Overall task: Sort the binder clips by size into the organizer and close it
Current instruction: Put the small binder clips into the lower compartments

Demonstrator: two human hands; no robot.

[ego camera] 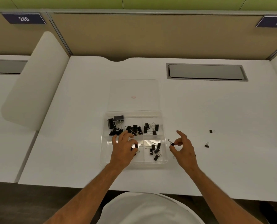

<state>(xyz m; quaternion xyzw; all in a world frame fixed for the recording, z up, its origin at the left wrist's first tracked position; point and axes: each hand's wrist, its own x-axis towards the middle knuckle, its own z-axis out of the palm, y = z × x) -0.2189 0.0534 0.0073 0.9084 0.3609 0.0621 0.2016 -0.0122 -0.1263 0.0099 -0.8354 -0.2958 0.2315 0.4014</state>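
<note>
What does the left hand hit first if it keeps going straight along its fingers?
Probably the clips in the middle back compartment: the left hand, pinching a small clip, points up-right over the organizer toward them. Height unclear.

Colours on your desk
Your binder clips [135, 129] are black with silver handles; organizer [164, 152] clear; desk [199, 102] white; divider panel [150, 34] tan.

Clear glossy plastic organizer [164, 159] – black binder clips [155, 151] with wire handles – on matt white desk [70, 126]
</note>
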